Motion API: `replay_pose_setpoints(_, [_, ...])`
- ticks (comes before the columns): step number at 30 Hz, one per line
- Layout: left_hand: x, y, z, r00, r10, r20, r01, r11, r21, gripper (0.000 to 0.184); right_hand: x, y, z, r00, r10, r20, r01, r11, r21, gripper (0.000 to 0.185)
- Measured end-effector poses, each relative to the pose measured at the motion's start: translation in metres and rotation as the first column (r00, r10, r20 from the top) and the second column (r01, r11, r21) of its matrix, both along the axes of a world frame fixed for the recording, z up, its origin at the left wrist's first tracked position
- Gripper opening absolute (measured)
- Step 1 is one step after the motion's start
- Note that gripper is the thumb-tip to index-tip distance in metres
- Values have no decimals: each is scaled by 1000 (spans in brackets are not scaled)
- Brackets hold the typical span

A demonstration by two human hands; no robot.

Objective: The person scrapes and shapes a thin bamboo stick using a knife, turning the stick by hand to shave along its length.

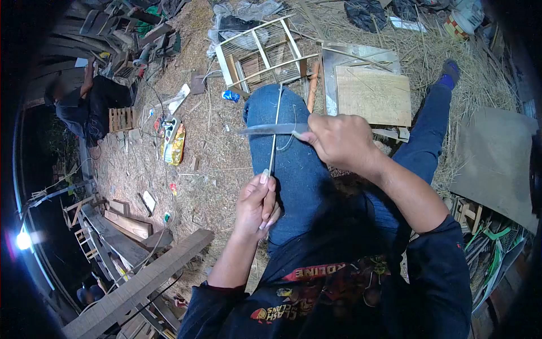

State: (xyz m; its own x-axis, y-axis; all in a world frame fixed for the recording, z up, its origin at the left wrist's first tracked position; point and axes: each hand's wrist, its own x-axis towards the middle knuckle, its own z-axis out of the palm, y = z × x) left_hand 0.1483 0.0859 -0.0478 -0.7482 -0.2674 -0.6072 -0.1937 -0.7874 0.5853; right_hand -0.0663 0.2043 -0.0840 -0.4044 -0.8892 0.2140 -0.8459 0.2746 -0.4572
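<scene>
Thin stick (273, 155) lies over the denim knee (262, 107), pinched in the left hand's (254, 206) fingers; right hand (341, 140) has its fingers round the knife (265, 130), blade across the stick. Tbh, pushing too hard could skip it into knee or thumb (263, 178).

Straw-strewn ground (220, 150) (shavings too) under a slatted wooden frame (261, 48), pale board (374, 95) and yellow packet (174, 148).
</scene>
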Motion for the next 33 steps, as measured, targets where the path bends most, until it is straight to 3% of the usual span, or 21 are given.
replay_pose_setpoints(2, [-2, 2, -3, 1000, -1, 29, 3, 997, -71, 26, 5, 1, 6, 991, 116, -71, -113, 993, 44, 41])
replay_pose_setpoints(4, [-2, 5, -11, 995, -2, 95, 25, 970, -244, 28, -8, -4, 0, 995, 59, -83, -58, 998, 20, 41])
replay_pose_setpoints(5, [-1, 6, -12, 995, -1, 96, 24, 970, -242, 28, -12, -5, -2, 995, 5, -98, -5, 1000, 0, 41])
replay_pose_setpoints(8, [-1, 3, -12, 997, 33, 72, -20, 985, -172, 25, 1, -1, -7, 993, 77, -93, -79, 997, -13, 42])
replay_pose_setpoints(9, [-1, 1, -10, 999, 30, 37, -29, 999, -42, 23, 5, -2, -6, 985, 143, -97, -146, 989, -30, 43])
replay_pose_setpoints(10, [-1, -2, -9, 1000, 32, 1, -31, 995, 89, 21, 1, -6, 2, 991, 86, -105, -67, 983, 171, 46])
replay_pose_setpoints(11, [0, -4, -8, 999, 34, 4, -34, 995, 91, 21, -2, -8, 0, 991, 88, -102, -70, 983, 172, 46])
replay_pose_setpoints(13, [1, -8, -7, 994, 88, -63, -66, 953, 294, 19, -11, -12, -3, 993, 39, -111, -23, 989, 143, 49])
replay_pose_setpoints(15, [6, -9, -9, 991, 98, -87, -59, 926, 374, 20, -5, -11, -1, 974, 86, -210, -70, 994, 80, 51])
replay_pose_setpoints(17, [8, -13, -15, 988, 109, -113, -46, 890, 453, 20, -14, -15, -4, 976, 57, -211, -10, 976, 219, 51])
replay_pose_setpoints(19, [12, -14, -20, 969, 152, -194, -22, 838, 545, 21, -22, -19, -1, 987, -23, -157, 59, 972, 226, 50])
replay_pose_setpoints(22, [14, -14, -20, 965, 159, -208, 2, 790, 613, 21, -6, -14, -3, 979, 93, -182, -93, 996, 10, 53])
replay_pose_setpoints(23, [14, -15, -21, 965, 157, -209, 5, 790, 613, 21, -14, -17, -2, 979, 91, -184, -90, 996, 11, 53])
replay_pose_setpoints(25, [18, -15, -23, 951, 193, -241, 12, 755, 655, 20, -32, -24, 3, 991, -119, -55, 127, 973, 191, 35])
replay_pose_setpoints(27, [16, -15, -19, 950, 176, -259, 34, 764, 644, 20, -28, -24, 5, 995, -88, -43, 95, 968, 232, 37])
replay_pose_setpoints(29, [17, -15, -17, 950, 157, -270, 54, 768, 638, 20, -14, -19, 8, 997, 65, -50, -55, 982, 180, 42])
replay_pose_setpoints(30, [19, -16, -18, 951, 165, -262, 43, 767, 640, 19, -24, -24, 10, 994, 60, -94, -22, 932, 361, 55])
replay_pose_setpoints(32, [21, -16, -18, 949, 180, -260, 30, 768, 640, 19, -37, -22, 10, 998, -4, -60, 19, 965, 260, 51])
replay_pose_setpoints(33, [21, -16, -14, 967, 125, -220, 18, 833, 553, 19, -35, -20, 9, 997, -20, -72, 35, 978, 206, 50])
